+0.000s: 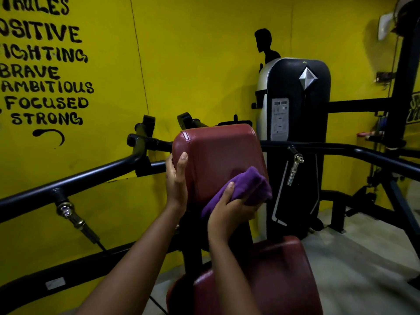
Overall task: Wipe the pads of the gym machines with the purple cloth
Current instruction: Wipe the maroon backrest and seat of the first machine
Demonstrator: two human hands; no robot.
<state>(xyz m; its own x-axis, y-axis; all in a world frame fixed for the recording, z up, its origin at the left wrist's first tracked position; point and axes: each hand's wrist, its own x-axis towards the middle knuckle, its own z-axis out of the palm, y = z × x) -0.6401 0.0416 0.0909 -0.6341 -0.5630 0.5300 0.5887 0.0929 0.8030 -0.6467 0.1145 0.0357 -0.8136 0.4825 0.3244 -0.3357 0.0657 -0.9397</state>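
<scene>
On the maroon vinyl back pad [218,155], lower right: bunched purple cloth [246,186], our right hand [229,209] curling its fingers round it. Our left hand [176,180] clasps the pad's left edge (steadying). Step in hand: wiping this pad; upper face next, we judge.

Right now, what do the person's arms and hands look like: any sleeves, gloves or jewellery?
The left forearm and right forearm are bare to the frame edge, no sleeves showing. The left hand and right hand wear no gloves; no watch, bracelet or ring is visible.
</scene>
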